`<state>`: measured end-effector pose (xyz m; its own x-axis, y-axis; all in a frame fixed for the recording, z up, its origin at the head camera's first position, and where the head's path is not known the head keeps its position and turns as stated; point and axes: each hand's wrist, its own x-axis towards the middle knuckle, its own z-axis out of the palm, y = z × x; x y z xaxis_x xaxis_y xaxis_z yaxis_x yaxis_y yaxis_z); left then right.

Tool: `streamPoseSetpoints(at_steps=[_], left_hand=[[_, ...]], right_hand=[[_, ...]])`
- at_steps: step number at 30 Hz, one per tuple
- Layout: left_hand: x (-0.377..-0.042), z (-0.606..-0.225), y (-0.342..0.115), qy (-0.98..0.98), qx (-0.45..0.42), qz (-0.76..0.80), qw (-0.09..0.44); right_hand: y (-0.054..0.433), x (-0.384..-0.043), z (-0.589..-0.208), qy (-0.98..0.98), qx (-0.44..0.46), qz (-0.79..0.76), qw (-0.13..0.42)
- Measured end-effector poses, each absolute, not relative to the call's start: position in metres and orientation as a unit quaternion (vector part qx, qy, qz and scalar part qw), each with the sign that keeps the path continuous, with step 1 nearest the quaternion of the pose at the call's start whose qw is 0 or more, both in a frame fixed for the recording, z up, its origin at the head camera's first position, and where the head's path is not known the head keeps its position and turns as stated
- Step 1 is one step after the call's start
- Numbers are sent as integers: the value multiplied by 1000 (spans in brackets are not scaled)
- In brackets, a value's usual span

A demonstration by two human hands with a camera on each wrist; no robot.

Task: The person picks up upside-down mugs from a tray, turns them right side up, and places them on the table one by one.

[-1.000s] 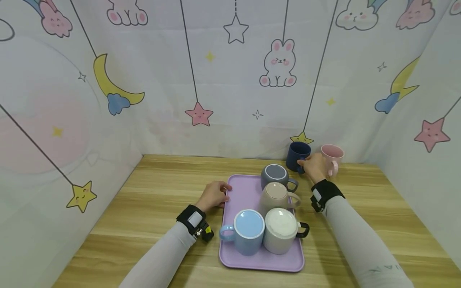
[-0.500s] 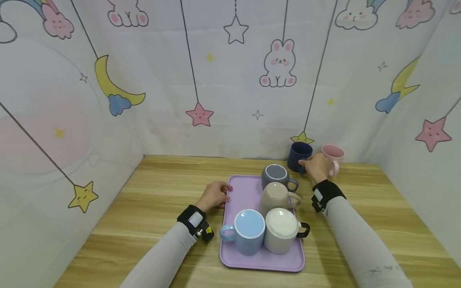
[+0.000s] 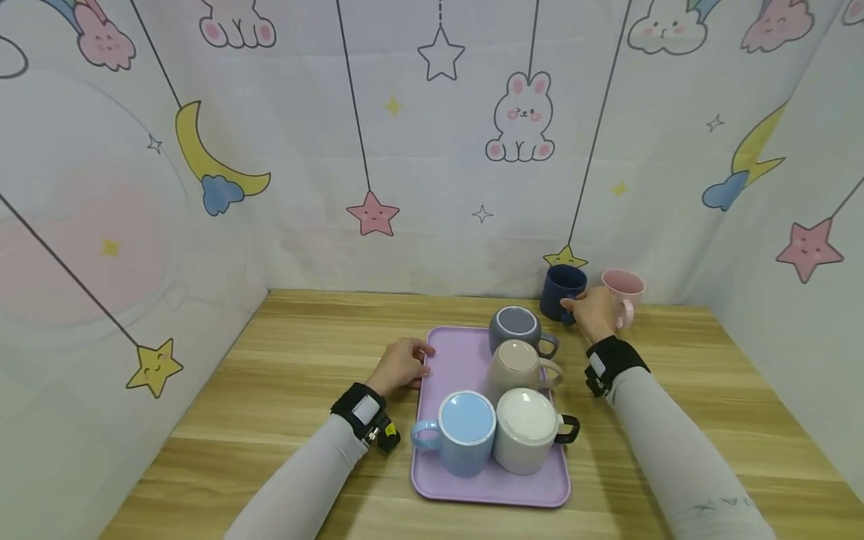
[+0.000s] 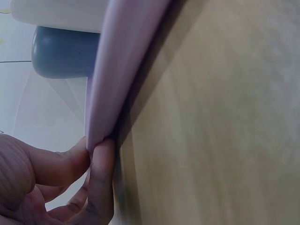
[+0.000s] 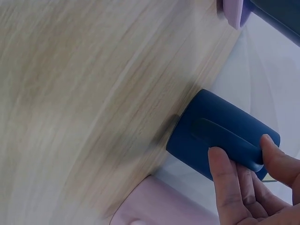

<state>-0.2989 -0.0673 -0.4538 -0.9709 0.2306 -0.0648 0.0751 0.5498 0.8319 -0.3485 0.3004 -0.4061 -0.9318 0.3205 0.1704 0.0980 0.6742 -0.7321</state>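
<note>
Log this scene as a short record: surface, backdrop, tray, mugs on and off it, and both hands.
surface: wood-grain table
backdrop: white cartoon-print backdrop
tray: lilac tray
mugs on tray: gray mug, beige mug, light blue mug, white mug with black handle; all upside down
mugs off tray: navy mug, pink mug; both upright
left hand: pinches the tray's left rim
right hand: pinches the navy mug's handle

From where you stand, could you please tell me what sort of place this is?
Probably a small staged filming booth, judging by the white cartoon-printed fabric backdrop around three sides of the wood-grain tabletop and the black fabric wrist straps.
</note>
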Motion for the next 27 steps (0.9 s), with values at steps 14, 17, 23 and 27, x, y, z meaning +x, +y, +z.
streamPoseSetpoints(at_steps=[14, 17, 23, 27], left_hand=[[-299, -455, -68, 875, 90, 468, 79], [-299, -455, -68, 876, 91, 468, 79], [-300, -454, -67, 876, 89, 467, 82], [-299, -454, -66, 876, 84, 468, 83]], right_hand=[[306, -349, -409, -899, -119, 403, 121], [306, -347, -408, -906, -114, 385, 132], [303, -339, -399, -915, -104, 349, 175], [297, -333, -389, -913, -77, 331, 224]])
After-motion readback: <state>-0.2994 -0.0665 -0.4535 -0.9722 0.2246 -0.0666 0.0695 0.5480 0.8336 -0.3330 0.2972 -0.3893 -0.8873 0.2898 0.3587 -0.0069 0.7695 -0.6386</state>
